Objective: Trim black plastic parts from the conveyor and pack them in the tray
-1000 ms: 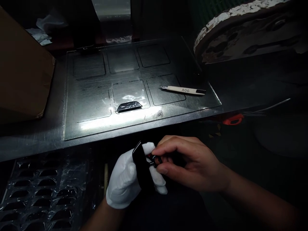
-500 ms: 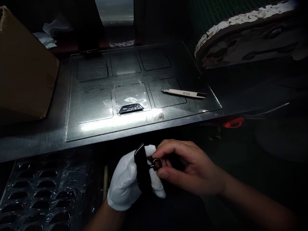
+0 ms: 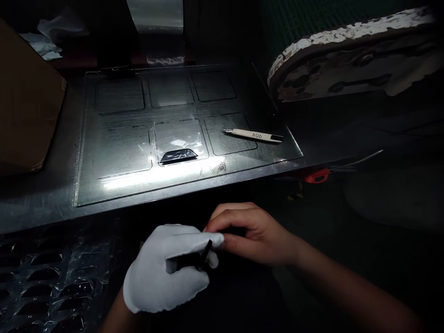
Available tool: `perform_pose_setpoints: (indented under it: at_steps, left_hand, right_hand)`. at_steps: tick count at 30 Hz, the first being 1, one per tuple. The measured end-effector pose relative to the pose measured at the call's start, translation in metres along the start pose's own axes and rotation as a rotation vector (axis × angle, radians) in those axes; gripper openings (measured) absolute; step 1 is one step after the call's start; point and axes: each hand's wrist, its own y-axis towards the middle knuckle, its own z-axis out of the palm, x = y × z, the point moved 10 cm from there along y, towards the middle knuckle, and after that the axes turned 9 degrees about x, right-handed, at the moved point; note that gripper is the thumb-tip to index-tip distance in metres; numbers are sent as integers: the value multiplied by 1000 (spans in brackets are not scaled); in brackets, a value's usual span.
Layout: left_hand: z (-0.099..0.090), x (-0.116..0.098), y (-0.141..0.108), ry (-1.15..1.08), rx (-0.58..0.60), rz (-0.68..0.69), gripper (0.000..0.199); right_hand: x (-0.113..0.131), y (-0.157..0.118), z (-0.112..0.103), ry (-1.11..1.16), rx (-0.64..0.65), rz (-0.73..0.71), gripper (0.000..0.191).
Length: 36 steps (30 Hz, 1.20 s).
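Observation:
My left hand (image 3: 169, 266), in a white glove, is closed around a glossy black piece (image 3: 207, 253), seen nearly edge-on between thumb and fingers. Most of that piece is hidden by the glove. My bare right hand (image 3: 246, 233) has its fingers bent and pinched together, meeting the gloved fingertips. Whatever lies in that pinch is hidden. Beyond the hands, a flat black trapezoid piece with a shiny surface (image 3: 178, 156) lies on a clear sheet (image 3: 173, 182) over the metal bench.
A cream-handled craft knife marked A06 (image 3: 255, 134) lies on the sheet. A cardboard box (image 3: 29, 101) stands at left. Lower left is a plastic tray (image 3: 74, 263) with several black pieces. A red handle (image 3: 317, 176) sticks out below the bench edge; worn machinery (image 3: 347, 64) sits upper right.
My left hand has turned, so the black piece went from broadside to nearly edge-on. The ring-shaped black part seen at my right fingertips is now hidden. The view shifted slightly.

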Motion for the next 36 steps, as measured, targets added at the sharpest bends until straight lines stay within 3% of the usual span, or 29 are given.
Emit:
perform_pose_setpoints:
  at_steps: [4,6,8,10,13,21,36]
  left_hand:
    - [0,-3,2,-16,24,6,43]
    - [4,9,-1,-196,9,-62,40]
    - [12,19,-5,-511,-18,-68,47]
    - [17,23,-7,-788,-75,16,50]
    - [13,21,-8,-976,-164,182,52]
    - [6,-2,9,-1041,-195,284,50]
    - [6,0,8,-1019,-257,261,51]
  right_hand:
    - [-3,-1,1,14,-8,15,16]
    - [-2,0,2,38,-12,36,14]
    - [-1,4,3,96,-13,73,11]
    - [1,9,2,182,-34,112,11]
    - [8,17,0,302,-90,126,13]
    - [11,26,7,478,-151,117,13]
    - [11,28,9,507,-202,136,19]
